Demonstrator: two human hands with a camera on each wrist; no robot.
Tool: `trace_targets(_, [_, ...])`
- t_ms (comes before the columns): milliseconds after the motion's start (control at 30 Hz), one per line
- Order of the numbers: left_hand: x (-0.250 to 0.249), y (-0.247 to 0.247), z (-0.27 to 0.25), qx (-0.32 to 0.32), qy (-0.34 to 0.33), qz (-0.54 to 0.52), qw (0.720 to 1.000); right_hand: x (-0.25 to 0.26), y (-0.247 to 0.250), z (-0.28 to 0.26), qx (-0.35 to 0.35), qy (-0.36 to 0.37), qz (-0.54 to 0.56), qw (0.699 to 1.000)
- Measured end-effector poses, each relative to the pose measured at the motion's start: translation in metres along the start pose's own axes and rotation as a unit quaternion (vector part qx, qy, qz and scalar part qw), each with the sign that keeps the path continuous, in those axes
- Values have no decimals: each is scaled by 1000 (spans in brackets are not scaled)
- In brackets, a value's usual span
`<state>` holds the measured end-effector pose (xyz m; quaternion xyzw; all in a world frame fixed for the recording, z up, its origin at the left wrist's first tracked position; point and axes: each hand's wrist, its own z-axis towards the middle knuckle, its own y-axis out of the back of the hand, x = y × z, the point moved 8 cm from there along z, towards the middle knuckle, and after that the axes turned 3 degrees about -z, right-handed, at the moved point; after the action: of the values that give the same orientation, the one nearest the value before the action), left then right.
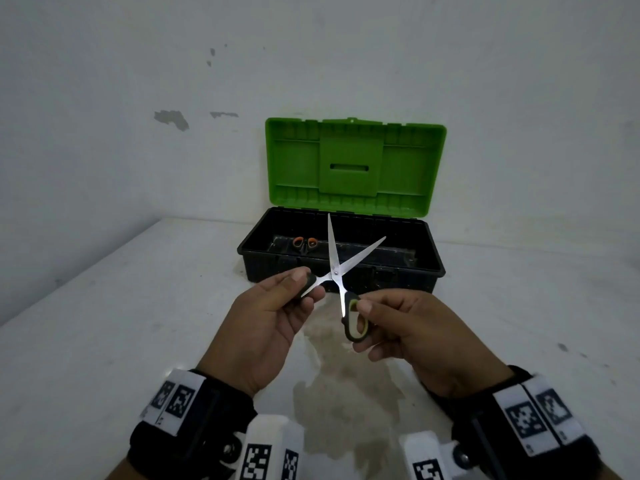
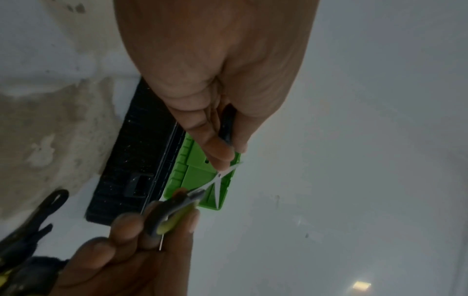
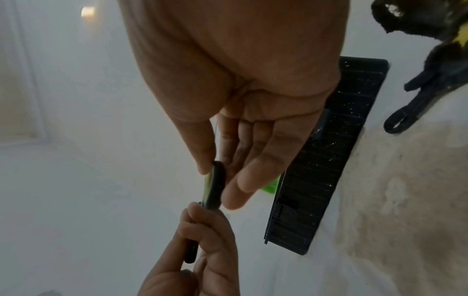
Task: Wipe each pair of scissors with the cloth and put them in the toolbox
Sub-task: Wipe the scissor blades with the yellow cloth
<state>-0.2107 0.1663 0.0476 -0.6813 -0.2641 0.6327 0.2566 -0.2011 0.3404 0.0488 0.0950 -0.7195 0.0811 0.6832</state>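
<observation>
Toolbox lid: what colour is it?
Bright green, on a black base; the toolbox lid shows best in the head view.

Dim room, pale scuffed wall (image 1: 173, 81), white stained tabletop (image 1: 104, 323), small glowing light (image 3: 88, 11)

No word, brand or number can be read anywhere. The white wrist bands (image 1: 176, 396) carry only black-and-white square code patterns, not letters; tiny marks beneath them may be digits, too blurred to tell. The toolbox lid (image 1: 353, 164) bears no legible label.
</observation>
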Motion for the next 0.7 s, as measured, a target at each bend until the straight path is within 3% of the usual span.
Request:
trace_targets(100, [9, -5, -2, 14, 21, 20, 999, -6, 1, -1, -17, -6, 18, 1000])
trace_targets(233, [17, -8, -3, 29, 0, 127, 991, -10, 1, -5, -22, -11, 24, 999])
trace_targets(300, [18, -10, -3, 38, -6, 128, 991, -6, 11, -9, -33, -7, -1, 999])
trace_targets(400, [17, -5, 0, 32, -8, 94, 995, 10, 51, -21, -106, 20, -92, 990])
trace_targets(500, [13, 2, 6, 26, -20, 88, 996, 26, 101, -38, -166, 23, -235, 957])
trace_targets(600, [15, 3, 9, 23, -20, 86, 996, 32, 138, -51, -207, -19, -357, 911])
trace_targets(700, [20, 0, 12, 25, -17, 83, 996, 24, 149, -51, -197, -80, -448, 868])
